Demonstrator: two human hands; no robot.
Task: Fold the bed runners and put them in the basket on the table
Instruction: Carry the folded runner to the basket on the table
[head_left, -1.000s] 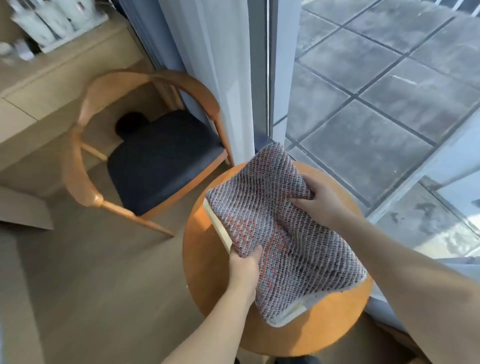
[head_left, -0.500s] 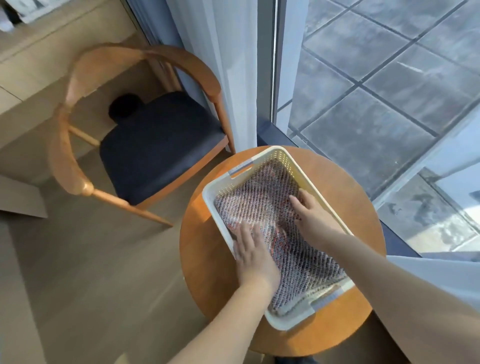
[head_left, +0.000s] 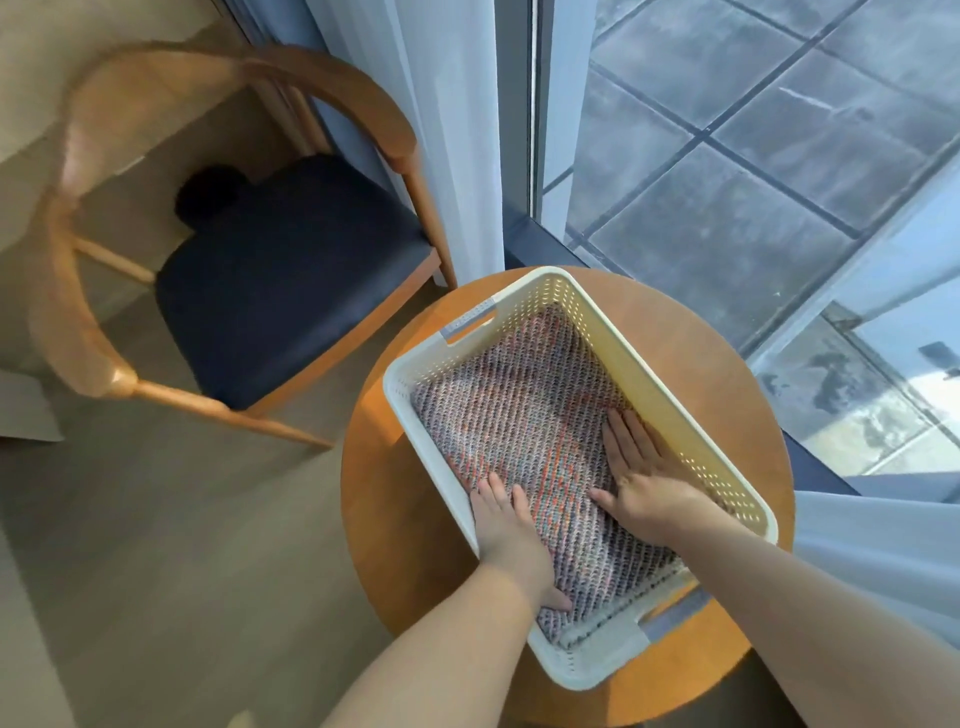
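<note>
Pressing one bed runner (head_left: 519, 410) flat: left hand (head_left: 511, 535) at seven o'clock, right hand (head_left: 652, 491) at four, fingers (head_left: 623, 434) straight. One basket (head_left: 399, 387), one surface (head_left: 685, 332).

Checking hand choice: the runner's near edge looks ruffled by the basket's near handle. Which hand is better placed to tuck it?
Probably left. The left hand lies flat on the bed runner, its thumb close to that edge; the right hand rests flat farther up, beside the right wall of the basket.

Head camera looks steeply down, close above the table (head_left: 375, 514).
</note>
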